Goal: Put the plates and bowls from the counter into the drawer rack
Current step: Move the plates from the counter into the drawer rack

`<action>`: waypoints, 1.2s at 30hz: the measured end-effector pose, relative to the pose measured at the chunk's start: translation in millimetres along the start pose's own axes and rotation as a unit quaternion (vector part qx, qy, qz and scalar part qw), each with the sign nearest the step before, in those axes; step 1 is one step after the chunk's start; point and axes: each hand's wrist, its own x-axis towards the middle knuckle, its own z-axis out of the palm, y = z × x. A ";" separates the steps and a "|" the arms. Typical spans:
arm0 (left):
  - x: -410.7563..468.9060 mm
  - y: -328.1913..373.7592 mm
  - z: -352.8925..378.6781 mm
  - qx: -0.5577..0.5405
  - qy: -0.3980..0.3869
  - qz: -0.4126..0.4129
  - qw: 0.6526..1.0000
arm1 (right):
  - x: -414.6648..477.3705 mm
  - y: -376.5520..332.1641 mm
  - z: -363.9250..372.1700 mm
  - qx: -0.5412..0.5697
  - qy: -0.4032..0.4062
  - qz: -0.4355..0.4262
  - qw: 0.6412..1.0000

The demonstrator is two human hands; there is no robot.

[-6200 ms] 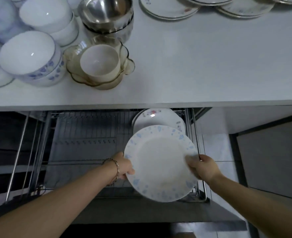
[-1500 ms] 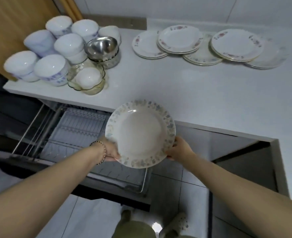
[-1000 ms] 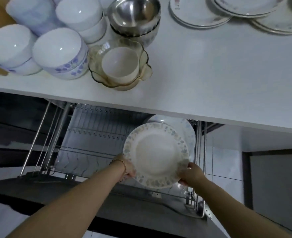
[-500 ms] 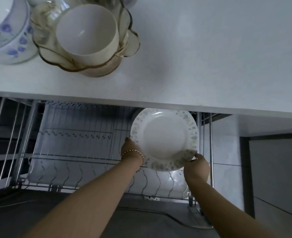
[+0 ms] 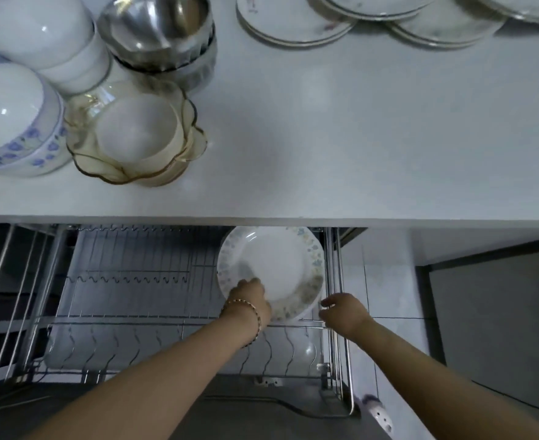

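A floral-rimmed plate (image 5: 274,265) stands in the drawer rack (image 5: 128,325), the left hand (image 5: 250,298) gripping its lower edge. The right hand (image 5: 344,314) hovers just beside it, fingers (image 5: 326,302) loosely spread, empty.

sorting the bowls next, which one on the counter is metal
The steel bowl at the back, shiny and grey; the bowls around it are white ceramic or amber glass.

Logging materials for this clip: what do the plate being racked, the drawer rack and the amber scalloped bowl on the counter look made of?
The plate looks like glazed ceramic or opal glass: glossy white with a printed floral rim. The drawer rack is bright metal wire, probably chromed or stainless steel, given its thin shiny rods. The amber scalloped bowl looks like tinted glass, since the white bowl inside shows through its wall.
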 end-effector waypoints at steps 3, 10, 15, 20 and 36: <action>-38.5 51.1 -17.0 0.037 -0.036 0.094 0.994 | -34.2 1.3 -54.0 -0.075 -0.028 -0.053 0.995; -98.6 206.1 -59.4 0.016 0.052 0.154 0.987 | -104.1 31.4 -224.1 -0.134 0.076 -0.132 0.979; -110.7 305.7 -86.2 -0.088 0.113 0.134 0.981 | -121.4 61.8 -347.0 -0.096 0.166 -0.170 0.967; -112.6 370.0 -97.8 -0.152 0.148 0.122 0.970 | -115.4 82.4 -428.5 0.016 0.161 -0.172 0.972; -3.2 501.7 -198.2 -0.270 0.130 0.132 0.945 | -3.9 27.4 -581.0 0.051 0.236 -0.122 0.963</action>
